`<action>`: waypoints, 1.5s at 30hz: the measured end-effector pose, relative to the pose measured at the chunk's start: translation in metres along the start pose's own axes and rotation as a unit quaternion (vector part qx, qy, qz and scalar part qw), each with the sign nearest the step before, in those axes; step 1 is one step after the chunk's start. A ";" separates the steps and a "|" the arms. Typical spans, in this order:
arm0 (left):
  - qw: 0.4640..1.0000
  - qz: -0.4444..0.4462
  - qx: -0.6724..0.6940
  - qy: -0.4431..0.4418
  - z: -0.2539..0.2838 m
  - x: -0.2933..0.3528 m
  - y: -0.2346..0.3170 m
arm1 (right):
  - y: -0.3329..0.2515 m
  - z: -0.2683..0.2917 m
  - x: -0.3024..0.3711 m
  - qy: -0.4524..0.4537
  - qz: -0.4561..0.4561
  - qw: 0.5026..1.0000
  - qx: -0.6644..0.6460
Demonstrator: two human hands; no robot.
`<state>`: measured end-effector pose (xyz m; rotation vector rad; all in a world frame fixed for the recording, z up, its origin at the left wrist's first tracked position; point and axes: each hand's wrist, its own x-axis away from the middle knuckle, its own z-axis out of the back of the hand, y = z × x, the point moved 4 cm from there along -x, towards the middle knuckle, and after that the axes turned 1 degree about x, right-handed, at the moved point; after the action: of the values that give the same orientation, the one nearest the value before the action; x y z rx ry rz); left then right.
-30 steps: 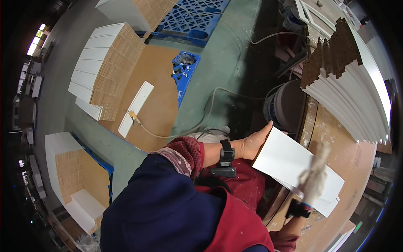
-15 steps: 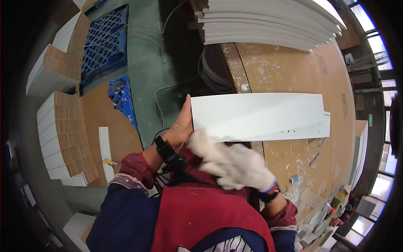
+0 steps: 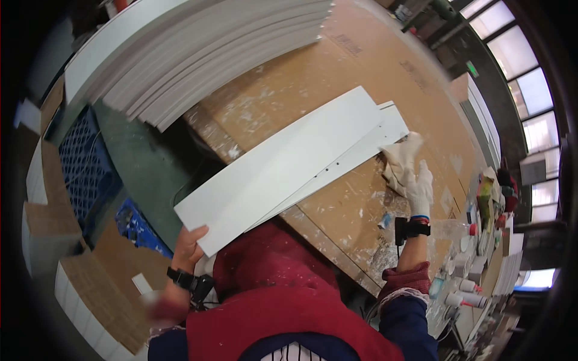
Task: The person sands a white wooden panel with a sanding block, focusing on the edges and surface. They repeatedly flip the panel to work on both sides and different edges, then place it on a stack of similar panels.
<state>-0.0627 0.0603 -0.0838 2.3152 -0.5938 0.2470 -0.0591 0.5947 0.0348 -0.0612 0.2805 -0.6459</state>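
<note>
While long flat white panel (image 3: 283, 165), overhanging brown board table (image 3: 331, 228), is pinched by bare L hand (image 3: 189, 245), crumpled cream cloth (image 3: 395, 165) is held in white-gloved R hand (image 3: 419, 191). Panel's best kept steady, w/ cloth flat.

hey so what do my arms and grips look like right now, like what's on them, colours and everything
Your right grip wears a white glove with a blue edge; your left grip is ungloved. Each wrist has a black strap with a black device. Your sleeves are navy, ending in dark red cuffs with pale trim; the left cuff is blurred.
</note>
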 end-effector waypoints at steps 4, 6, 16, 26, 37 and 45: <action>0.999 0.006 -0.027 0.039 0.010 0.008 0.008 | -0.002 -0.009 0.022 0.028 0.047 0.996 -0.067; 0.997 0.005 -0.054 0.063 0.019 0.014 0.015 | -0.007 -0.011 0.038 0.031 0.031 0.996 -0.074; 0.985 0.034 -0.102 0.135 0.054 0.033 0.033 | -0.012 0.011 0.066 -0.053 0.014 0.992 -0.117; 0.975 0.012 -0.136 0.175 0.076 0.038 0.036 | -0.056 0.004 0.072 -0.111 0.160 0.967 -0.164; 0.980 0.032 -0.107 0.164 0.088 0.038 0.027 | -0.093 -0.015 0.098 -0.239 0.178 0.946 -0.128; 0.987 0.029 -0.065 0.147 0.091 0.043 0.015 | -0.002 0.030 0.132 -0.116 0.059 0.988 -0.088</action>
<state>-0.0321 -0.0273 -0.1260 2.0868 -0.5109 0.5497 0.0485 0.5123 0.0326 -0.2858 0.1143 -0.4887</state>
